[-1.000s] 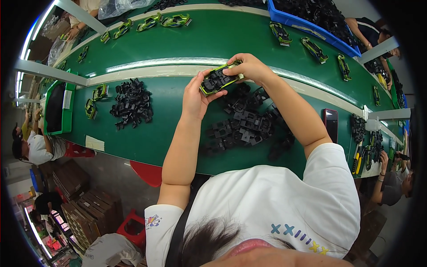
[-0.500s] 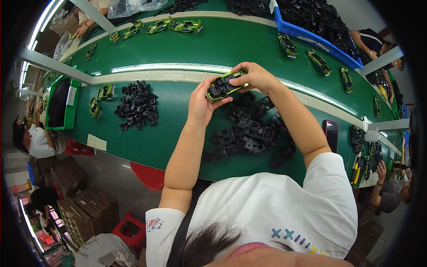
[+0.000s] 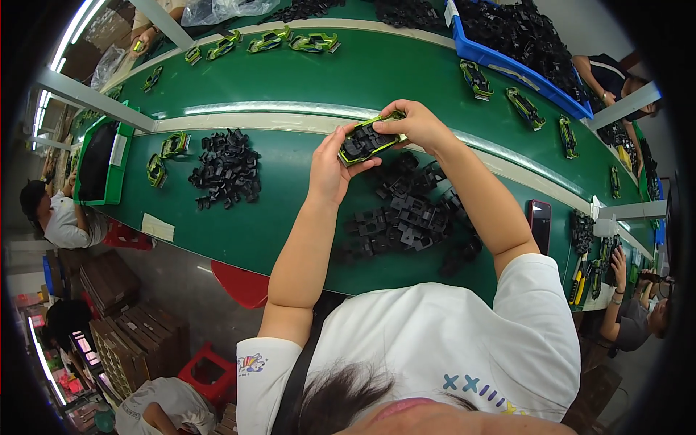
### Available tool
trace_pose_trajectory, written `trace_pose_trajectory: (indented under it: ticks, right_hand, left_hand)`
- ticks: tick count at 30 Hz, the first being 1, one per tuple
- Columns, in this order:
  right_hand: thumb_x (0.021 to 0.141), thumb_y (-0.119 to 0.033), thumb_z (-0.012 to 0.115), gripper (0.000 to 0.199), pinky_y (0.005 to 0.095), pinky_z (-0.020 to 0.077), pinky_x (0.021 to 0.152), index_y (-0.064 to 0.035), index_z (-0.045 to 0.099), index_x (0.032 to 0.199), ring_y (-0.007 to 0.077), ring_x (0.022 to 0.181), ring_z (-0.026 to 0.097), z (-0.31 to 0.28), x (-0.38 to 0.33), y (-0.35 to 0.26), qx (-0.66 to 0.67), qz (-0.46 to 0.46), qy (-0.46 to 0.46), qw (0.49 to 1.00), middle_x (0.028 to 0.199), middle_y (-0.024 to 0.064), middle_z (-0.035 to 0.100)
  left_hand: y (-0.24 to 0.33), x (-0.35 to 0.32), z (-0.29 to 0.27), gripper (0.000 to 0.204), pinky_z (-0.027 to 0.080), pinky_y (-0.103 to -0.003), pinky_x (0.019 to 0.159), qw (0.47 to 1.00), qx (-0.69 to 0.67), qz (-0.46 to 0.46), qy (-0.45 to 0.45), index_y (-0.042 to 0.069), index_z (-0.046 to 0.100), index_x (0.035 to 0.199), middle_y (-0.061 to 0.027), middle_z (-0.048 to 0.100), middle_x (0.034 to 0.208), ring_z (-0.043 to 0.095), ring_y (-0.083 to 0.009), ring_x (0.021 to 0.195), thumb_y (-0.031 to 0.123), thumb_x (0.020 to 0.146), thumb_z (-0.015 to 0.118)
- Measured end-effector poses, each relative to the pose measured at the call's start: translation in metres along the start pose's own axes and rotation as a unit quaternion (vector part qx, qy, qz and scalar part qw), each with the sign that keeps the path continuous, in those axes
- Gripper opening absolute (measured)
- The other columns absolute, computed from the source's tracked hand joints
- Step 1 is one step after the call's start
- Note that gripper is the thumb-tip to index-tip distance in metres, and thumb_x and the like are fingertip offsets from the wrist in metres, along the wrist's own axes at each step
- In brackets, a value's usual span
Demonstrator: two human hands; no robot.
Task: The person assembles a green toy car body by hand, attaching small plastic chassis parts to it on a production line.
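Observation:
Both hands hold a green toy car body (image 3: 360,147) with black seat-like parts inside, over the middle of the bench. My left hand (image 3: 330,168) is closed around its near left end. From the far right my right hand (image 3: 422,127) grips the other end, its thumb pressed onto the black interior. Below the hands lies a heap of black plastic frame parts (image 3: 409,221), partly covered by my right forearm. Further left is a second pile of smaller black parts (image 3: 226,170). Beside that pile rest two green car bodies (image 3: 175,146).
Several green car bodies (image 3: 314,43) line the green surface (image 3: 333,80) beyond a pale rail. A blue crate (image 3: 518,72) of black parts stands far right, a green bin (image 3: 116,170) at left. A phone (image 3: 540,221) and yellow-handled tool (image 3: 578,284) lie right. Co-workers sit around.
Both hands keep their hold on the toy car body, barely moving. The whole view has shifted slightly. Co-workers at the edges have changed posture a little.

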State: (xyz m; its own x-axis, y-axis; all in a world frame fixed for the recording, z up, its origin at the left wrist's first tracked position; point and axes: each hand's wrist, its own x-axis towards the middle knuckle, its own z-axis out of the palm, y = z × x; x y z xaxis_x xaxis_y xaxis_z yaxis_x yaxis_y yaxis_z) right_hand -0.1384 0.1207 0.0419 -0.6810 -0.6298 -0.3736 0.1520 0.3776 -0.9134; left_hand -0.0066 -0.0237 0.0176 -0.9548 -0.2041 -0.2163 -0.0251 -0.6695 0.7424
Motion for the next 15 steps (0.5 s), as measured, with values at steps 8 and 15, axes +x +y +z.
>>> trace_pose_trajectory:
  ticks: [8, 15]
  right_hand:
    - [0.074, -0.028, 0.076, 0.043, 0.032, 0.0533, 0.066, -0.0056, 0.056, 0.105, 0.0196, 0.084, 0.061, -0.001, 0.0, 0.002, -0.002, 0.002, 0.01, 1.0, 0.101, 0.0104, 0.058]
    - [0.082, -0.053, 0.06, 0.064, 0.0292, 0.0514, 0.067, -0.0037, 0.047, 0.12, 0.0179, 0.093, 0.059, -0.015, 0.001, 0.002, 0.005, -0.015, 0.117, 0.993, 0.108, 0.0123, 0.057]
  left_hand:
    - [0.0, 0.003, -0.004, 0.042, 0.06, -0.033, 0.063, 0.999, -0.025, -0.015, -0.015, -0.004, 0.047, 0.119, -0.019, 0.06, 0.106, 0.067, -0.0309, 0.079, 0.031, 0.099, 0.034]
    - [0.0, 0.006, -0.011, 0.046, 0.06, -0.034, 0.064, 0.997, -0.068, -0.022, 0.007, -0.004, 0.042, 0.122, -0.0221, 0.059, 0.109, 0.066, -0.0368, 0.081, 0.034, 0.099, 0.031]
